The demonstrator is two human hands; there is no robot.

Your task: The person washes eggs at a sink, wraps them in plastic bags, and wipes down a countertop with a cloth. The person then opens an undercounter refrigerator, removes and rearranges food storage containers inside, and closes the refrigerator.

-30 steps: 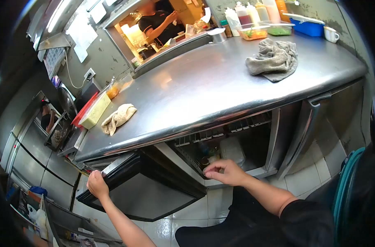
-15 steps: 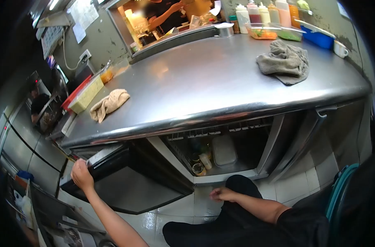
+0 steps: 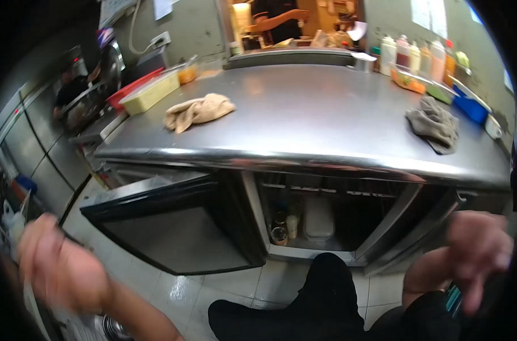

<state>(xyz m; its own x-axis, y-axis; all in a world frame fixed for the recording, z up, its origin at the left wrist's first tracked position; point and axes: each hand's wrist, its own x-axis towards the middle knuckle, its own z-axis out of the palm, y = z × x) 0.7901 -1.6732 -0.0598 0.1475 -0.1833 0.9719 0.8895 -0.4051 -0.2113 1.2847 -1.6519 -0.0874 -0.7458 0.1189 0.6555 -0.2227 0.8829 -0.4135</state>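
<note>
Motion smears my left hand (image 3: 62,267), raised at the lower left, apart from the fridge door; its fingers look loosely bent and I make out nothing in it. At the far right, my right hand (image 3: 479,256) is blurred too, its fingers pointing partly downward. The dark-lined fridge door (image 3: 167,230) stands swung out to the left under the steel counter. Inside the fridge compartment are a pale lidded container (image 3: 318,220), a small bottle (image 3: 292,226) and a jar (image 3: 279,236).
On the steel counter (image 3: 304,108) lie a tan cloth (image 3: 199,111) and a grey cloth (image 3: 434,124). Several squeeze bottles (image 3: 413,59) and a blue container (image 3: 470,105) stand at the back right. Beyond the serving window is another person (image 3: 276,23). My bent knee (image 3: 329,278) faces the compartment.
My left hand has let go of the fridge door's edge and moved down and left. My right hand has risen from beside my knee to the far right. The view has shifted.
</note>
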